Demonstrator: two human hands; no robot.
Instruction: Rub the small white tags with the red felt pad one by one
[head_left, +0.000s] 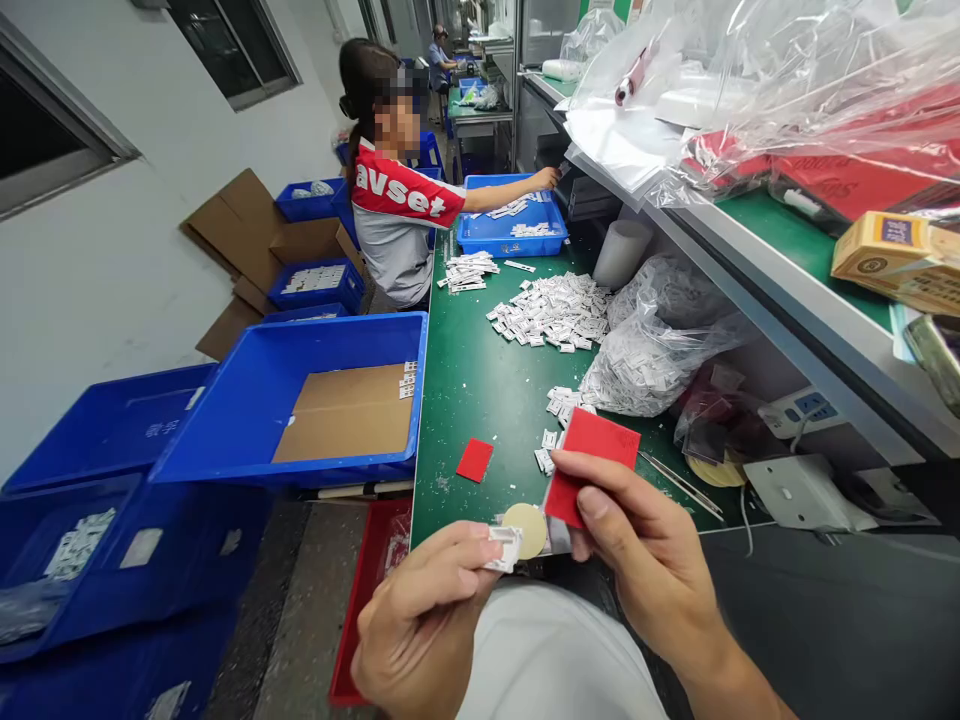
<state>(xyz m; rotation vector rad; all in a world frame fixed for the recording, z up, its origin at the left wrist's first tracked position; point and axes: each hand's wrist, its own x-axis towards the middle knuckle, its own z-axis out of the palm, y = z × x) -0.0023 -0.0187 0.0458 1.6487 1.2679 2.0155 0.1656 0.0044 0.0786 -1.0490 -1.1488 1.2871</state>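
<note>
In the head view my left hand (431, 610) is closed, pinching a small white plastic part (505, 549) between thumb and fingers. My right hand (645, 545) grips a flat red square sheet (596, 450) by its lower edge. Between the hands, next to the white part, a round cream disc (527, 528) shows; what supports it I cannot make out. A smaller red square piece (475, 460) lies on the green tabletop (450, 380) beyond my left hand. Loose white parts (546, 455) are just behind the red sheet. Metal tweezers (682, 485) rest right of it.
A large heap of white parts (555, 310) and a clear bag of parts (645, 365) sit farther up the table. A co-worker (397, 220) reaches over a blue tray (510, 240). At left stands a big blue bin (255, 400). A shelf (795, 330) overhangs the right side.
</note>
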